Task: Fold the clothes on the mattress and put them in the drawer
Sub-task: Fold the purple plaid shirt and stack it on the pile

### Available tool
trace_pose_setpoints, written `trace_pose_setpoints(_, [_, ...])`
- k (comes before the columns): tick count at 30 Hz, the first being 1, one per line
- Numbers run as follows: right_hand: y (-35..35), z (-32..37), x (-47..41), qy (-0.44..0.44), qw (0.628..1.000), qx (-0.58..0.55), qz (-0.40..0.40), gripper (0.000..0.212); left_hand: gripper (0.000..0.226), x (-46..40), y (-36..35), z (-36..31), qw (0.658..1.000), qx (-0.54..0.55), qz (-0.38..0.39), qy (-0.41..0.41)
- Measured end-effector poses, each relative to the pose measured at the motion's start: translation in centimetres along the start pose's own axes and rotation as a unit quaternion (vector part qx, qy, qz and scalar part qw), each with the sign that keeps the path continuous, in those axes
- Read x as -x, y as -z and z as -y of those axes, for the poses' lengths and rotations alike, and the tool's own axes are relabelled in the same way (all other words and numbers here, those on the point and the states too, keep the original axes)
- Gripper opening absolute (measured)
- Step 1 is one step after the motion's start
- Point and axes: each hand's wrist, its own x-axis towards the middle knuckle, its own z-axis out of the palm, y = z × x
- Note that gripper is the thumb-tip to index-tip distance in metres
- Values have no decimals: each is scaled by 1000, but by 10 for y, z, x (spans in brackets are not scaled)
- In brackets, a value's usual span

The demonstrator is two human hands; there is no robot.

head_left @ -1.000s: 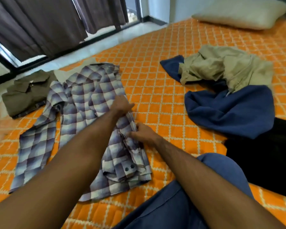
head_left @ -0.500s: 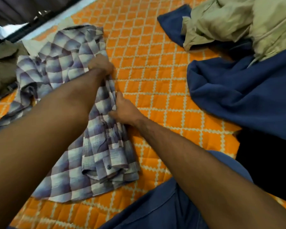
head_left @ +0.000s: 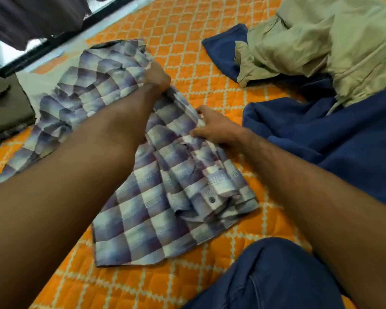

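Gripped the far edge of the checked shirt (head_left: pixel 147 175) with left hand (head_left: pixel 157 78), fingers curled in the cloth. Shifted right hand (head_left: pixel 216 128) nearer along the folded right side, pinching it against the orange mattress (head_left: pixel 210 70). Fold seemed half done; drawer not visible.

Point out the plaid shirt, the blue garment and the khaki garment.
plaid shirt (head_left: pixel 143 219), head view, lower front panel.
blue garment (head_left: pixel 332 141), head view, broad middle.
khaki garment (head_left: pixel 321 41), head view, crumpled centre.
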Motion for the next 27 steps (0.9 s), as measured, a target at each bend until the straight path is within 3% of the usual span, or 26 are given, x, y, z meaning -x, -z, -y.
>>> trace_pose_setpoints(4, [19,-9,3,-32,999,-3,-3,56,43,0,-9,-4,996,48,60,-55])
trace_pose_setpoints(8, [3,5,8,-27,984,160,-78,63,47,25,14,21,984,13,38,-172])
trace_pose_setpoints(10, [-11,14,15,-18,950,273,-152,66,45,47,26,48,963,-75,-10,-258])
trace_pose_setpoints(12, [-29,20,24,24,893,402,-198,61,43,76,36,80,947,-142,-39,-285])
trace_pose_setpoints(15, [-68,34,37,126,867,439,-198,43,40,108,54,133,947,-185,-65,-254])
trace_pose_setpoints(19, [-139,75,49,198,861,455,-110,38,46,133,96,204,952,-246,-99,-151])
trace_pose_setpoints(23, [-203,103,46,211,880,422,-54,51,69,137,124,263,971,-232,-46,-29])
trace_pose_setpoints(25, [-221,118,41,187,904,384,-16,70,66,135,134,291,976,-214,-36,11])
trace_pose_setpoints(27, [-232,131,33,155,917,366,31,81,60,136,137,316,974,-223,-38,-2])
